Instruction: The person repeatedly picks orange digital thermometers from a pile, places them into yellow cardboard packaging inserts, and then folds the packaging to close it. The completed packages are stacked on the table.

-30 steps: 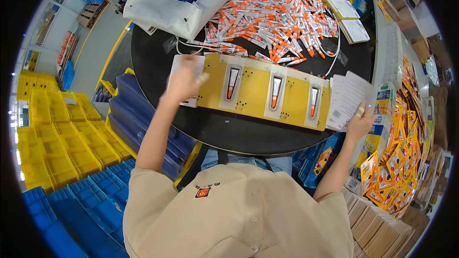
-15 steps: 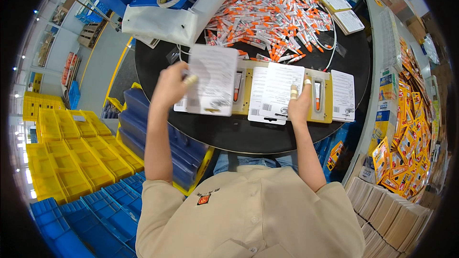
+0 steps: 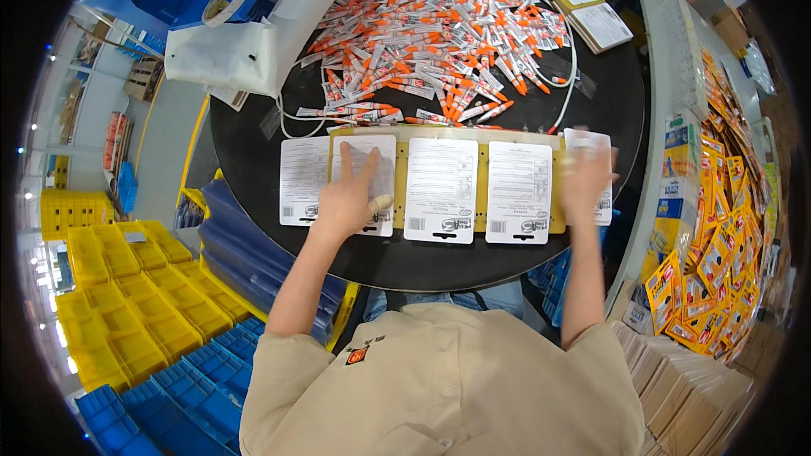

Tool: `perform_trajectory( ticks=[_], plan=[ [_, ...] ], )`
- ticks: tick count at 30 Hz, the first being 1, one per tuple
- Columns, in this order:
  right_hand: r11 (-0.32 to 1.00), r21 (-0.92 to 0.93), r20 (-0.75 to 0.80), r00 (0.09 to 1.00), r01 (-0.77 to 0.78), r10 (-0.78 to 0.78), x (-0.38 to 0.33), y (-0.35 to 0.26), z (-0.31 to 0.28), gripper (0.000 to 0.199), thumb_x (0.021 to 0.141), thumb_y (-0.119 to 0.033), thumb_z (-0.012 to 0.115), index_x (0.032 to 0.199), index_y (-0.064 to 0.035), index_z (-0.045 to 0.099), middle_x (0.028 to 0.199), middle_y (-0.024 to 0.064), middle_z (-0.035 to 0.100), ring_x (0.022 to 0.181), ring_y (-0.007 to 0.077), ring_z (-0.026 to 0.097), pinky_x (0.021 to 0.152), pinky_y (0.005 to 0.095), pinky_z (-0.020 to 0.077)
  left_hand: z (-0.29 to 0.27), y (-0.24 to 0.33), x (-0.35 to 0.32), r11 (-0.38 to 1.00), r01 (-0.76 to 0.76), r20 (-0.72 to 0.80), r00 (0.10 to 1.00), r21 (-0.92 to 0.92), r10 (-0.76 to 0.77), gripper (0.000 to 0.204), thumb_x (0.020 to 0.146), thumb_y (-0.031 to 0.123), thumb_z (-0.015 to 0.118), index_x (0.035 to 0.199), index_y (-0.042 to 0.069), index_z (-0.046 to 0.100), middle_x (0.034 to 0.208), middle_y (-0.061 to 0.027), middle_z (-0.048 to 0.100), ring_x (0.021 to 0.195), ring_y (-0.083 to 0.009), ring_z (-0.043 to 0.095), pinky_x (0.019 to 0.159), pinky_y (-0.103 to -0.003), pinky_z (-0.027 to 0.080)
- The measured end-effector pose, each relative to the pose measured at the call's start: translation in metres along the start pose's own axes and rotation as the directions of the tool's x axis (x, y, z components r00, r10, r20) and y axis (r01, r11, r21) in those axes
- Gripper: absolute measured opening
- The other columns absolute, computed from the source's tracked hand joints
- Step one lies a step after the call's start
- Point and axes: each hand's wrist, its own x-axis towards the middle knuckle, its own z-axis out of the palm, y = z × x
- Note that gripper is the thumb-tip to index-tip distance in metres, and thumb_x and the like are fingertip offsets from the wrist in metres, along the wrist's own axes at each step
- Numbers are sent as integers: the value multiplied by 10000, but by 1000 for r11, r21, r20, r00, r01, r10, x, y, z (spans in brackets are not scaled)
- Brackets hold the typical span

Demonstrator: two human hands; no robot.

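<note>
White printed backing cards lie in a row over a yellow tray-like fixture on the round black table. My left hand rests on the second card from the left, index and middle fingers stretched out over it. Left of it lies another card. Two more, a middle card and the card to its right, lie untouched. My right hand, smeared by motion, is over the right end of the fixture, partly covering the rightmost card; its fingers cannot be made out.
A big pile of small orange-capped tubes covers the far table, beside a white cable. Stacked cards stand far right. Orange packages fill the right side. Yellow crates and blue crates stand left.
The card my left hand carried now lies on the fixture's left part. The cards from under my right hand are laid out separately, covering the tube slots. That hand has moved right.
</note>
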Motion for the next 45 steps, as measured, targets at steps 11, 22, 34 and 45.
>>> perform_trajectory(
  ticks=[11, 22, 34, 45],
  plan=[
    [585, 216, 168, 620, -781, 766, 20, 174, 109, 621, 962, -496, 270, 1150, 7, 581, 1182, 260, 580, 1125, 448, 522, 936, 506, 423, -11, -20, 12, 995, 79, 36, 996, -55, -77, 571, 878, 308, 591, 1400, 158, 415, 1472, -307, 208, 1059, -436, 571, 881, -417, 484],
    [187, 485, 852, 510, -854, 119, -234, -40, -23, 387, 1008, -321, 374, 926, 21, 536, 725, 157, 647, 606, 233, 643, 560, 308, 514, -39, -7, 8, 833, -55, -323, 934, -550, -152, 364, 874, 96, 575, 1214, -26, 525, 848, -159, 659, 662, -211, 644, 623, -331, 501],
    [508, 555, 19, 621, -659, 784, -32, 65, 41, 488, 958, -286, 492, 1285, 73, 439, 1231, 249, 532, 1132, 385, 504, 1011, 425, 356, 48, 71, -72, 398, 249, 299, 952, -883, 69, 157, 907, 130, 566, 965, -14, 593, 778, -131, 650, 579, -147, 633, 507, -293, 498],
    [258, 682, 268, 562, -685, 783, -190, -26, 69, 658, 990, -424, 343, 1297, 157, 377, 1301, 374, 425, 1194, 458, 438, 1037, 407, 325, 30, -100, -63, 600, 288, -34, 884, -746, -467, 129, 879, 138, 595, 880, 10, 611, 621, -84, 590, 502, -131, 606, 451, -286, 472]
  ],
)
